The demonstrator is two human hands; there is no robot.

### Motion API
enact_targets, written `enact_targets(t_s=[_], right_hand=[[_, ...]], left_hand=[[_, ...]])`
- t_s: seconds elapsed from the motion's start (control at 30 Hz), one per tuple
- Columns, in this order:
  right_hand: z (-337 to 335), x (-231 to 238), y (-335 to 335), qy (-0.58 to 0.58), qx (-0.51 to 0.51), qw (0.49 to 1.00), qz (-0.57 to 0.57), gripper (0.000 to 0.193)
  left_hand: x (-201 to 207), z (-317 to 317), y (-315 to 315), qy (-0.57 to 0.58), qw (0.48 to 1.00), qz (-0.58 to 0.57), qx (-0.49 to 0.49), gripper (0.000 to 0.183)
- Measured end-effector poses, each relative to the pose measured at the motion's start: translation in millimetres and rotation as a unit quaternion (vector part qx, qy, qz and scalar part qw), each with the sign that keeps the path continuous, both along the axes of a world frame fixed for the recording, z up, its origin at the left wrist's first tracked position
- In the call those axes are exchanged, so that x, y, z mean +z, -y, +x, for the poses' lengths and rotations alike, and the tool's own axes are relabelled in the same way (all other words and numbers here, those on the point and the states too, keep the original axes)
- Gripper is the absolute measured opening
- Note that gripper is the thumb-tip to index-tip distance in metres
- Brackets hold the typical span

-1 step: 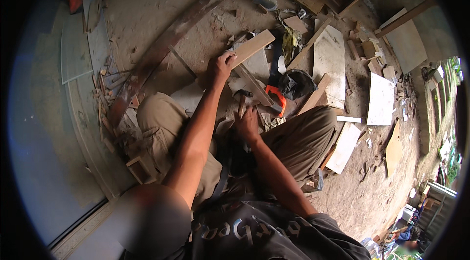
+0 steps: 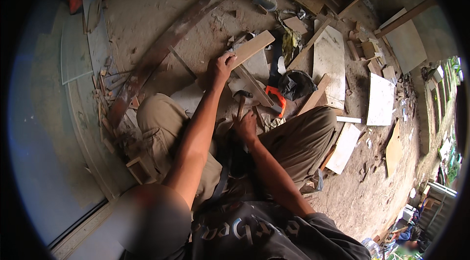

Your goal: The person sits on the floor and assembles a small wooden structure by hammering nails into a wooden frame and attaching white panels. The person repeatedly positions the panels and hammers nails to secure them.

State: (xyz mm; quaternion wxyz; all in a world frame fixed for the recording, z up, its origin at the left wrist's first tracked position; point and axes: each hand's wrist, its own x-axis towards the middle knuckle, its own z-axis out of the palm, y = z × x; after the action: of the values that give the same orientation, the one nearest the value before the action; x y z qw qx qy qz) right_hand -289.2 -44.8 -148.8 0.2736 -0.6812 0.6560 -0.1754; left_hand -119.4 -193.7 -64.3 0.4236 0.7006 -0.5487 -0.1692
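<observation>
My left hand (image 2: 224, 66) is closed on the near end of a flat wooden board (image 2: 255, 47), which slants away to the right. Under that board a narrower wood strip (image 2: 254, 86) runs down to the right. Between my knees, my right hand (image 2: 246, 125) grips a hammer (image 2: 241, 106) by its wooden handle. The hammer's dark head is up, below the left hand and apart from the board. A handsaw's orange handle (image 2: 279, 101) lies just right of the strip. My right fingers are partly hidden.
Beside the saw sits a round container with black plastic (image 2: 296, 85). Pale panels (image 2: 330, 66) and wood offcuts litter the dirt floor on the right. A long dark beam (image 2: 161, 44) lies to the left, near a blue-grey panel (image 2: 44, 137). A small wooden frame (image 2: 141, 170) stands by my left knee.
My right hand and the hammer have shifted very slightly, the hand a touch to the left. My left hand and the board stay in place.
</observation>
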Motion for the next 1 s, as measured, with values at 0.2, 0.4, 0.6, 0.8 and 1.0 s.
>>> enact_targets(t_s=[0.2, 0.4, 0.6, 0.8, 1.0], right_hand=[[8.3, -42.7, -26.4, 0.032, -0.037, 0.977, 0.209, 0.046], [-8.2, -62.2, -24.9, 0.013, 0.03, 0.978, 0.205, 0.037], [-9.3, -75.6, -23.0, 0.011, 0.02, 0.977, 0.212, 0.036], [-5.5, -41.5, -13.4, 0.103, -0.121, 0.968, 0.195, 0.028], [-22.9, 90.7, 7.7, 0.187, 0.027, 0.909, 0.371, 0.041]], left_hand=[[2.0, 1.3, -2.6, 0.001, 1.0, 0.009, 0.019, 0.024], [0.1, 2.9, -3.7, -0.005, 1.0, 0.012, 0.029, 0.024], [2.4, -1.3, -1.0, 0.0, 1.0, -0.03, 0.01, 0.021], [3.9, -1.4, -1.1, -0.004, 1.0, 0.001, 0.006, 0.026], [-12.1, 11.4, -5.5, 0.011, 0.999, 0.03, 0.03, 0.024]])
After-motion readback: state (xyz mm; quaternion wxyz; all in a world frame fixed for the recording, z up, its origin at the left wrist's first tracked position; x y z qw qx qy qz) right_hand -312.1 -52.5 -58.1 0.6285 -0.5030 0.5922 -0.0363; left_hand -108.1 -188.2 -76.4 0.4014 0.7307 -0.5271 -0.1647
